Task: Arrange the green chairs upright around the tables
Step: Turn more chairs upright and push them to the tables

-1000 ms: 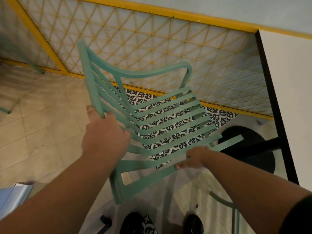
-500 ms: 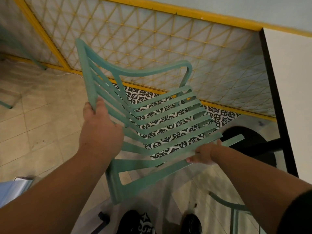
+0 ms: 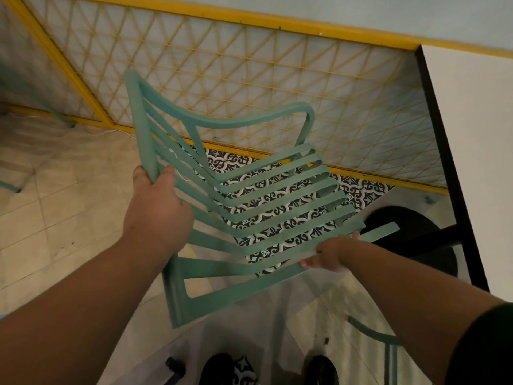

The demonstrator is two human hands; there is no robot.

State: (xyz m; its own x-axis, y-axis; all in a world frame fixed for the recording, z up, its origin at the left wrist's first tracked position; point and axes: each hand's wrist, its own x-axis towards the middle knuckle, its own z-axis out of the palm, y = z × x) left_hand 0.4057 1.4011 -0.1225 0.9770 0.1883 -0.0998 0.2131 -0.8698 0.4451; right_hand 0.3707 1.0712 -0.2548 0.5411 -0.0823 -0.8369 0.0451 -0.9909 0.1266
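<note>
I hold a green slatted chair [image 3: 266,190] tilted in the air in front of me, above the floor. My left hand [image 3: 156,209] grips the top rail of its backrest at the left. My right hand [image 3: 330,255] grips the front edge of the seat at the lower right. A white table with a black edge [image 3: 472,140] stands at the right, on a black round base [image 3: 410,234]. Part of another green chair [image 3: 385,343] shows at the bottom right.
A yellow lattice fence [image 3: 249,79] runs along the far side, close behind the chair. Beige floor tiles [image 3: 55,207] spread to the left, patterned black-and-white tiles [image 3: 361,190] lie by the fence. My shoes [image 3: 230,368] are at the bottom edge. Green chair legs [image 3: 11,187] show far left.
My left hand slid up the backrest rail to a higher grip. The chair stayed in nearly the same tilted position, lifted slightly.
</note>
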